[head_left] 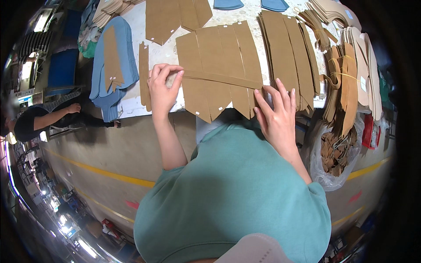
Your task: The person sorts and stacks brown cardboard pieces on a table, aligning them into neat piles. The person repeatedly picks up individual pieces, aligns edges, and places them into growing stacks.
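A narrow brown fabric strip (221, 79) lies slantwise across a row of wide brown cut panels (215, 48), which carry small white stickers. At the strip's left end my left hand (163, 85) is closed, thumb and fingertips pinching it. My right hand (277, 107) rests by the strip's right end with its fingers spread, one fingertip at the strip's tip and the panel edge. Right of it stands a stack of brown panels (280, 44). Beside my left hand is a slim brown piece (144, 79).
Blue cut pieces (123, 48) overhang the white table (131, 106) at the left. Tied brown strips (348, 74) and beige pieces (370, 65) hang at the right, above a clear plastic bag (316, 162) of brown scraps. Another person's arm (57, 116) shows at the far left.
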`<state>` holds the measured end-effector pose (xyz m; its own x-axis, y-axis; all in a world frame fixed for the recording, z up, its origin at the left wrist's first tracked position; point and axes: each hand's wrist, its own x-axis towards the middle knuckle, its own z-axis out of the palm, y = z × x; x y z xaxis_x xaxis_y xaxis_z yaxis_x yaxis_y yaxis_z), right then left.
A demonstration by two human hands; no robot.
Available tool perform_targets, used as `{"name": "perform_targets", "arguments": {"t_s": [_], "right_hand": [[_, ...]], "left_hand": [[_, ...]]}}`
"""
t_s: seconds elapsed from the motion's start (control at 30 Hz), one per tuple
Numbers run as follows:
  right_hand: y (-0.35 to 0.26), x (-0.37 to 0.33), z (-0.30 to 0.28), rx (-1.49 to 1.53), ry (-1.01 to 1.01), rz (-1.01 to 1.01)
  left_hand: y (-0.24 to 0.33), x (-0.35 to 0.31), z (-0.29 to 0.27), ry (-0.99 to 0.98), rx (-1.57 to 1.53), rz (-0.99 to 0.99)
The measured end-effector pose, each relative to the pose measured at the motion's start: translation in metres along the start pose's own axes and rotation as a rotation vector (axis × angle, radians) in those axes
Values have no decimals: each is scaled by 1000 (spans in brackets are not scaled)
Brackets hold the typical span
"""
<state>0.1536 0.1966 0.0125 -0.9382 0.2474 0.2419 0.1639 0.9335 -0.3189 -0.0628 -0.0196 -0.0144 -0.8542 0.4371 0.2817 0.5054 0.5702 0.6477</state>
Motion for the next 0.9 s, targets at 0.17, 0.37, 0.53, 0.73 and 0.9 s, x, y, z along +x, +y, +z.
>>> {"name": "perform_targets", "arguments": {"t_s": [0.17, 0.37, 0.53, 0.73, 0.9], "right_hand": [[9, 7, -6, 146, 115, 12], [8, 26, -3, 299, 154, -24], [-8, 50, 20, 312, 99, -91], [-11, 69, 25, 224, -37, -49], [-23, 67, 12, 783, -133, 17]], "left_hand": [[-5, -2, -13, 116, -126, 21], [-1, -20, -33, 135, -388, -208], [35, -55, -23, -254, -1018, -343], [75, -76, 6, -730, -1018, -485], [80, -75, 20, -463, -1388, -600]]}}
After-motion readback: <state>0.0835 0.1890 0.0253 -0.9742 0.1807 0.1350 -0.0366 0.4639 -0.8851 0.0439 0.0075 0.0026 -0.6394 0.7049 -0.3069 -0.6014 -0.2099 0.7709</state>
